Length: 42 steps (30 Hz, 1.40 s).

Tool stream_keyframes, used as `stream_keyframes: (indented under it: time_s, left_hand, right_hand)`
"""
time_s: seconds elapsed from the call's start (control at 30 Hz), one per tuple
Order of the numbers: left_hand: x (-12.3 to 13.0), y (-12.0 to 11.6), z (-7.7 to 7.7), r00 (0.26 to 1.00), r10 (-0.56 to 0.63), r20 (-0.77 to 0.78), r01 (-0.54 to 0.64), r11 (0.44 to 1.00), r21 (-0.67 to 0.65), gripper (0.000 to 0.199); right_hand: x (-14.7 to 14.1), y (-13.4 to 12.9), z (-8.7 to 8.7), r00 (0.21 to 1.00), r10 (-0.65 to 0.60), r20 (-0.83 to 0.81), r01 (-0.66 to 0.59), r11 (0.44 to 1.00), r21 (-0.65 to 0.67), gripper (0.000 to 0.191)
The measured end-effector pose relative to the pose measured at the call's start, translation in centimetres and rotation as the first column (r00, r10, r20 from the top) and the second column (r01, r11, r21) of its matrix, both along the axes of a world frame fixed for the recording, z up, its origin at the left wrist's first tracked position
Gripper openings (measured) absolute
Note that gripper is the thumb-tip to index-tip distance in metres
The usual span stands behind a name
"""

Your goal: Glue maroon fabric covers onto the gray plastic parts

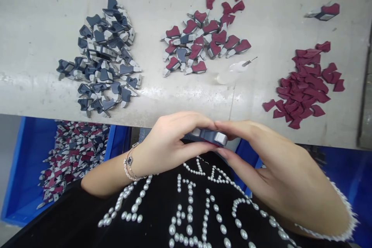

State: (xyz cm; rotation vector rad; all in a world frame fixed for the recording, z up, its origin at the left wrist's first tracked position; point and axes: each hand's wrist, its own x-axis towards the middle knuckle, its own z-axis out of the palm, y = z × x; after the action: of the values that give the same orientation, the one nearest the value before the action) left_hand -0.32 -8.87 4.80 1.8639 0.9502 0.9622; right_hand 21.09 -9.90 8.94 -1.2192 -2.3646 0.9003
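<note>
Since the left hand (165, 145) and right hand (258, 153) pinch the navy-grey plastic part (209, 137) between closed fingers (188, 118), a loosened grip could drop it; near blue bin (29, 170) lies below.

We lose most of the dark blue and grey piece (209, 137) behind the left hand (171, 143) and right hand (255, 155). Ahead of them, the thin tip (250, 61) on the clear plastic (232, 73) is too small to name; rightward, the blue crate (343, 178) runs off the frame.
</note>
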Motion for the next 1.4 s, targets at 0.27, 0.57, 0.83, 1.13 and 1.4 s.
stream_keyframes:
  time_s: [0.27,0.57,0.83,1.13,1.4]
  left_hand:
    - [0.2,-0.8,-0.2,0.997,-0.002,-0.072,0.008,0.996,0.083,0.016]
    - [1.4,-1.4,-1.7,0.989,0.142,-0.036,-0.135,0.979,0.153,0.017]
    - [1.7,-0.4,-2.0,0.965,0.135,0.227,-0.055,0.943,-0.328,0.02]
    - [1.0,0.4,-1.1,0.992,-0.047,0.117,0.057,0.995,-0.082,0.029]
    - [0.1,1.1,-0.1,0.893,-0.288,-0.346,0.269,0.958,-0.101,0.019]
  right_hand:
    - [0.0,-0.2,-0.1,0.998,0.044,-0.045,-0.043,0.998,0.043,0.024]
    - [0.4,0.0,-1.3,0.996,0.073,-0.047,-0.069,0.995,0.076,0.031]
    - [1.8,1.2,-1.2,0.998,0.001,-0.06,-0.012,0.982,-0.186,0.021]
    - [2.0,0.8,-0.6,1.0,-0.004,-0.014,0.002,0.991,-0.136,0.018]
    - [1.3,0.4,-1.1,0.964,0.165,0.207,-0.19,0.975,0.111,0.018]
